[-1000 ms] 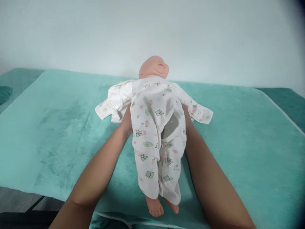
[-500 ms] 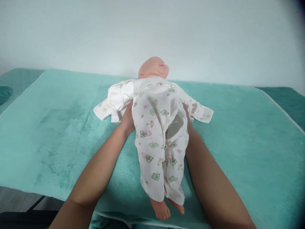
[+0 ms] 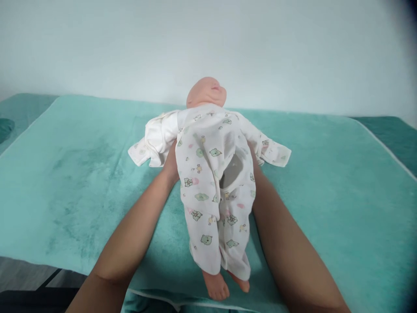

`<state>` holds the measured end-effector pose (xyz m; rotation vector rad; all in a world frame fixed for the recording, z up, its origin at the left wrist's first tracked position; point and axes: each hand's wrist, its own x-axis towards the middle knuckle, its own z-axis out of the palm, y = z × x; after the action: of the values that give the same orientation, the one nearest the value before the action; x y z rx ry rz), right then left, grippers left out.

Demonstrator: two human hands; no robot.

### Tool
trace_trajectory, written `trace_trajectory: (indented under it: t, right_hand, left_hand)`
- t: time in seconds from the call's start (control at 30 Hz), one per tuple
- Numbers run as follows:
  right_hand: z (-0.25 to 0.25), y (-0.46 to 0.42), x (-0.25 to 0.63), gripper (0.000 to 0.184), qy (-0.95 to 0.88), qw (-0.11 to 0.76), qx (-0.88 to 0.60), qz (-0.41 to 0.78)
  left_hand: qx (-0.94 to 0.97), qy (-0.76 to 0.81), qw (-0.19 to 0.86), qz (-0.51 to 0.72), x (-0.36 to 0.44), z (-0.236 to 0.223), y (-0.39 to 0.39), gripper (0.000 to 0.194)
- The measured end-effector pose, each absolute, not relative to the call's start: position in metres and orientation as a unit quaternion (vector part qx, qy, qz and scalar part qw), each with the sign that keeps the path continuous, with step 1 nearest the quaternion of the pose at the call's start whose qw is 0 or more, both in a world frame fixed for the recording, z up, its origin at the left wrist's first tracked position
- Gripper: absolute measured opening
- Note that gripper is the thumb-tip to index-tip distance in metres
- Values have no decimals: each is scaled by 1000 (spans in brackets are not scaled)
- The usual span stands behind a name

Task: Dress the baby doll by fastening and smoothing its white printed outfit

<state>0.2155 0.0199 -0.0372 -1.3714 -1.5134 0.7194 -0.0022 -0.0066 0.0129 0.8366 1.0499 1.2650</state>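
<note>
A baby doll (image 3: 208,93) lies on its back with its bare head toward the wall and its bare feet (image 3: 216,287) toward me. White printed baby clothes (image 3: 202,174) cover its body and legs, with an opening at the crotch. The sleeves spread out to both sides. My left hand (image 3: 171,165) holds the doll's torso from the left, under the cloth. From the right, my right hand (image 3: 256,161) holds the other side of the torso. The fingers of both hands are hidden behind the doll and its clothes.
A green towel-like cover (image 3: 325,195) spreads over the table beneath the doll. Behind it stands a pale wall (image 3: 276,52). Darker green cloth (image 3: 387,134) shows at the right edge, and a dark green item (image 3: 5,129) lies at the far left.
The doll's head, body and legs have shifted slightly to the left, together with my hands. The sleeve ends have stayed almost in place.
</note>
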Motion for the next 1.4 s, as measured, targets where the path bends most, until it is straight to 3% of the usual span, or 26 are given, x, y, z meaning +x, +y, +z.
trace_trajectory:
  t: [0.2,0.37,0.6,0.8,0.93,1.13,1.4]
  right_hand:
    - [-16,9,205,34,-613,482,-541,315]
    - [-14,6,198,37,-561,513,-540,361]
    - [-22,-20,192,36,-514,576,-544,330]
    - [-27,-119,189,37,-585,578,-532,203]
    - [-33,-199,178,38,-660,546,-480,189]
    - [-42,-247,147,52,-743,474,-462,97]
    - [-55,-232,135,20,-749,460,-477,-4]
  left_hand:
    - [495,464,448,582,-15,-14,8,23]
    - [493,456,490,556,-26,-22,15,17]
    - [462,518,463,551,-31,-17,-9,33]
    - [445,535,410,590,-43,-28,-87,24]
    - [499,524,432,538,-55,-40,-164,20]
    - [553,463,442,534,-62,-56,-225,35]
    - [704,434,310,469,-62,-57,-233,53]
